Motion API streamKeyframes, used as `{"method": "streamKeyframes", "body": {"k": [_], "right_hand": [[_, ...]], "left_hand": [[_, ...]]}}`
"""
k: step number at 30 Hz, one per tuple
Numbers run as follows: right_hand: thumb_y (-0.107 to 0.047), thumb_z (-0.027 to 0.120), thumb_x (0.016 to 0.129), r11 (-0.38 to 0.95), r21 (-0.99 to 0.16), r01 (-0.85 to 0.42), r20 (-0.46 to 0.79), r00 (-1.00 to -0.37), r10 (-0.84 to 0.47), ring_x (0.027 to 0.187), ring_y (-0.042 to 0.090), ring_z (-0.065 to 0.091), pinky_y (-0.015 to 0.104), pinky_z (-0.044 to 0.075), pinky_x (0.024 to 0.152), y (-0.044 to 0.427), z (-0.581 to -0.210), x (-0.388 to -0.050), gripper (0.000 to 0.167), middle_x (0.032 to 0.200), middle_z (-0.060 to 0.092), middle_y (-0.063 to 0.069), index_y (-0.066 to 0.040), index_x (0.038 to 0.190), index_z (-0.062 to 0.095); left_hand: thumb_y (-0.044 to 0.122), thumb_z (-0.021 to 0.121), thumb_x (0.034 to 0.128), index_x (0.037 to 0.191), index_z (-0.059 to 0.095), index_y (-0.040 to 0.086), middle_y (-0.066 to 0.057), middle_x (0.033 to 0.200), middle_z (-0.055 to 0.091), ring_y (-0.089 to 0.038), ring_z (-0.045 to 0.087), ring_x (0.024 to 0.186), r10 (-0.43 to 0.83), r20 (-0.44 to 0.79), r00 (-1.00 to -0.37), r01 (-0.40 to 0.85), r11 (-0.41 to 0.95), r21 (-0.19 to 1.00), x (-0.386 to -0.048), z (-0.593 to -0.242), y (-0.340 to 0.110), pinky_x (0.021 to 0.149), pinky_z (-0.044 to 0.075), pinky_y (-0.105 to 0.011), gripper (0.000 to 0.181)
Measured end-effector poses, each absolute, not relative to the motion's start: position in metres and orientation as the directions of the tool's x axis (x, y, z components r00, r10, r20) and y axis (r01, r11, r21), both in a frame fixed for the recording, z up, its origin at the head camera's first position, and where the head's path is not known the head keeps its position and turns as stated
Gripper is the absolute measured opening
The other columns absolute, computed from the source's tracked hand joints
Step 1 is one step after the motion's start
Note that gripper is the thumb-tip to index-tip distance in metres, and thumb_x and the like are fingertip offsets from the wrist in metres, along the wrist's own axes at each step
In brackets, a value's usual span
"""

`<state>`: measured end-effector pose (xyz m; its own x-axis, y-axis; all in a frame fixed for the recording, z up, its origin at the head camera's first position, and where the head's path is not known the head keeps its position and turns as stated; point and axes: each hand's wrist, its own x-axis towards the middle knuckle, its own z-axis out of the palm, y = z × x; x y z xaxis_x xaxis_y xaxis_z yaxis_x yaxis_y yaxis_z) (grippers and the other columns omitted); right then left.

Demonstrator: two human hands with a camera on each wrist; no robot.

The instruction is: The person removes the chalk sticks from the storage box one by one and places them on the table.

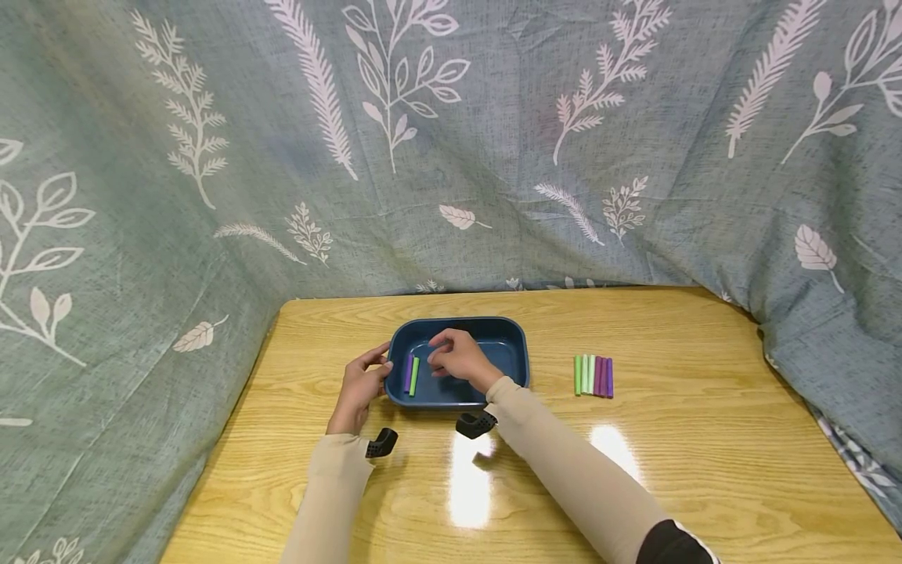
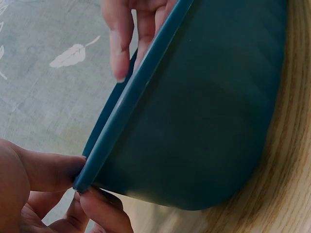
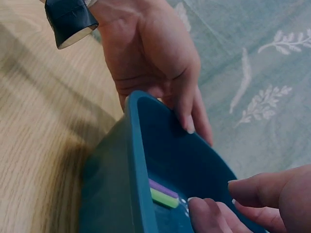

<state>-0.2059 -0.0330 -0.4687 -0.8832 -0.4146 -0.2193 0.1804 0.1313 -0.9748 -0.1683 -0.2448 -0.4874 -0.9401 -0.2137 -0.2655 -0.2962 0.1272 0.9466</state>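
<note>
A dark blue rectangular plastic bin (image 1: 437,406) stands on the table. My left hand (image 1: 360,389) grips its left rim, thumb on one side and fingers on the other, as the left wrist view shows at the bin wall (image 2: 194,107). Inside, near the left end, a purple stick (image 1: 408,373) and a light green stick (image 1: 414,377) lie side by side. Over the bin's middle hovers my right hand (image 1: 461,359), just right of those sticks. In the right wrist view its fingers (image 3: 260,187) are bent and apart, with nothing between them.
On the wooden table (image 1: 705,439), right of the bin, a row of several sticks (image 1: 593,376) in greens, pale green and purples lies close together. A grey-green leaf-patterned cloth (image 1: 493,157) hangs behind and at both sides.
</note>
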Motion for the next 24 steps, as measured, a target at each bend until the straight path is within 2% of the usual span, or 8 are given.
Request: {"method": "streamKeyframes", "body": {"k": [8,12,17,21,24], "right_hand": [[0.008,0.062,0.098,0.132,-0.965,0.228,-0.263,-0.87,-0.416,0.105,0.044,0.071,0.044,0.063,0.087,-0.047,-0.476,-0.208,0.038,0.111,0.07,0.029,0.011,0.135,0.057],[0.009,0.063,0.096,0.149,-0.957,0.248,-0.288,-0.862,-0.417,0.104,0.044,0.072,0.042,0.063,0.085,-0.052,-0.481,-0.209,0.041,0.111,0.071,0.031,0.011,0.137,0.056],[0.009,0.064,0.095,0.174,-0.944,0.28,-0.329,-0.848,-0.416,0.089,0.034,0.074,0.04,0.064,0.083,-0.057,-0.487,-0.21,0.046,0.109,0.073,0.031,0.01,0.139,0.054],[0.01,0.065,0.095,0.181,-0.936,0.301,-0.35,-0.843,-0.408,0.076,0.022,0.07,0.038,0.064,0.079,-0.061,-0.492,-0.212,0.046,0.104,0.073,0.029,0.009,0.139,0.054],[0.009,0.066,0.096,0.195,-0.931,0.307,-0.362,-0.84,-0.404,0.071,0.019,0.068,0.037,0.064,0.077,-0.064,-0.494,-0.213,0.046,0.101,0.074,0.028,0.009,0.14,0.054]], "left_hand": [[-0.002,0.059,0.1047,0.151,0.057,0.003,-0.008,0.11,0.05,-0.013,0.055,0.077,-0.211,-0.262,-0.942,-0.291,0.123,0.949,-0.168,-0.487,-0.245,0.057,0.051,-0.022,0.047],[-0.002,0.059,0.1045,0.151,0.057,0.001,-0.008,0.11,0.05,-0.012,0.055,0.076,-0.204,-0.259,-0.944,-0.287,0.119,0.951,-0.167,-0.486,-0.244,0.056,0.05,-0.022,0.047],[-0.003,0.059,0.1046,0.151,0.057,0.001,-0.01,0.112,0.049,-0.012,0.054,0.076,-0.202,-0.258,-0.945,-0.285,0.117,0.951,-0.167,-0.486,-0.245,0.056,0.049,-0.022,0.046],[-0.002,0.059,0.1047,0.151,0.058,0.001,-0.009,0.111,0.049,-0.012,0.054,0.077,-0.207,-0.262,-0.943,-0.29,0.121,0.949,-0.167,-0.487,-0.245,0.056,0.049,-0.022,0.046],[-0.002,0.059,0.1047,0.151,0.057,0.001,-0.008,0.111,0.05,-0.011,0.055,0.078,-0.204,-0.264,-0.943,-0.292,0.122,0.949,-0.168,-0.488,-0.245,0.057,0.049,-0.021,0.046]]}}
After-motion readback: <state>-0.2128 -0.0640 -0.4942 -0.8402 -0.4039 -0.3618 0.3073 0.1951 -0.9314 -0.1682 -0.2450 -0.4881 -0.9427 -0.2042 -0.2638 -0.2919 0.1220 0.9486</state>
